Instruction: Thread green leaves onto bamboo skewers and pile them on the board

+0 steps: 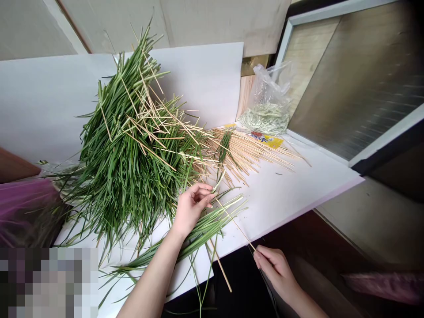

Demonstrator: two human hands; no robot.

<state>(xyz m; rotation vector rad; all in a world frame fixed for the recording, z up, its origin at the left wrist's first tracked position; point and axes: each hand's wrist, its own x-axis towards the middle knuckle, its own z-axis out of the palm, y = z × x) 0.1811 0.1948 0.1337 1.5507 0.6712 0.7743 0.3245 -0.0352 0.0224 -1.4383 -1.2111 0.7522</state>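
Observation:
My left hand [195, 204], over the middle of the table, pinches the pale end of a green stalk. My right hand [273, 265], past the table's front edge, grips the lower end of a thin wooden skewer [236, 226]. The skewer's other end reaches up to the left fingertips. Under my left wrist lies a loose bundle of long green stalks [212, 224]. A large heap of green stalks [115, 163] rises at the left, with several skewers scattered on it. Another skewer [221, 267] juts over the front edge.
Many skewers [248, 152] lie spread on the white table [281, 190], near a yellow packet [273, 140]. A clear bag [270, 104] of pale green shreds stands at the back. A framed glass panel [351, 84] is at the right, purple netting [26, 203] at the left.

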